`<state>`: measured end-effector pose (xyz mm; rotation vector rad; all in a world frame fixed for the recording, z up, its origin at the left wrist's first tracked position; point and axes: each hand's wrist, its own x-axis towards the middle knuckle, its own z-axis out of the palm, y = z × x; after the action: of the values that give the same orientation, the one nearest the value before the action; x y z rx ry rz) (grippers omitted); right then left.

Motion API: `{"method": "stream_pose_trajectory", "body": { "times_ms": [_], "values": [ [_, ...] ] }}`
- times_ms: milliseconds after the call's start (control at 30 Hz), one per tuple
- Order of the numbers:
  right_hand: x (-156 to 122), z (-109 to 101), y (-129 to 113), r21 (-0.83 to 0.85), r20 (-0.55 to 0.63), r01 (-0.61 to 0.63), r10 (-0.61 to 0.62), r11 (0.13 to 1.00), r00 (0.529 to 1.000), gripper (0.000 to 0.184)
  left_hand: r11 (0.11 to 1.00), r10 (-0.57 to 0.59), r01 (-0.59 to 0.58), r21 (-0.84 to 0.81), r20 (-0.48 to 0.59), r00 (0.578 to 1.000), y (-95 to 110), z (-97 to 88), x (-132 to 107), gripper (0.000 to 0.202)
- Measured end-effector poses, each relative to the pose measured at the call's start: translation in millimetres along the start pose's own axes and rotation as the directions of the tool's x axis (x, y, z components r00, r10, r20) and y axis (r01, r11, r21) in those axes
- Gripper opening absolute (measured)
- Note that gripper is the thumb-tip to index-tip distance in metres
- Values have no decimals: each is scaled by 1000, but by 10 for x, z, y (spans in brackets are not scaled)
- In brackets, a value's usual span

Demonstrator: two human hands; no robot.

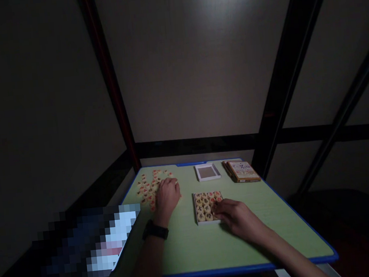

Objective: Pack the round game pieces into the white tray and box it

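Observation:
My right hand (pixel 236 215) reaches over a shallow white box (pixel 195 213) with rows of round xiangqi pieces (pixel 206 201) in it, marked in black and red. Its thumb and fingers are pinched on a xiangqi piece at the box's right side, partly hidden by the fingertips. At the left, my left hand (pixel 168 195) is beside loose xiangqi pieces (pixel 146 189) scattered on the table. Its fingers are curled and closed, and what they hold is hidden. A dark watch (pixel 155 230) is on the left wrist.
The green table (pixel 185 251) has a blue edge. An open white box lid or tray (pixel 208 172) lies behind the filled box. To its right rests a printed cardboard box (pixel 242 171). A lit, blurred screen (pixel 119 238) stands at the table's left edge. Dark-framed wall panels rise behind.

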<state>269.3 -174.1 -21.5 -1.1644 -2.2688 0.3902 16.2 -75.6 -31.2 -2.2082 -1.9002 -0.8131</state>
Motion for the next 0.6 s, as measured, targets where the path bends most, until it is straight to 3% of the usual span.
{"method": "stream_pose_trajectory", "body": {
  "times_ms": [133, 233, 300, 433, 600],
  "values": [
    [10, -39, -22, 18, 19, 11, -11, 1000, 1000, 22, 978, -188, 176, -111, -108, 976, -171, -106, 74, 35],
    [28, -88, -40, 9, 25, 14, -14, 1000, 1000, 22, 918, -369, 350, -186, -76, 926, -266, -169, 117, 35],
    [68, -130, -53, 15, 23, 26, -26, 1000, 999, 22, 888, -429, 413, -204, -39, 903, -282, -190, 135, 33],
    [284, -197, -86, -12, 45, 70, -69, 997, 997, 22, 873, -439, 418, -250, -35, 898, -240, -202, 143, 32],
    [760, -139, -178, -106, 149, 154, -138, 982, 979, 19, 914, -332, 326, -240, 18, 943, -165, -237, 123, 29]
  ]
}}
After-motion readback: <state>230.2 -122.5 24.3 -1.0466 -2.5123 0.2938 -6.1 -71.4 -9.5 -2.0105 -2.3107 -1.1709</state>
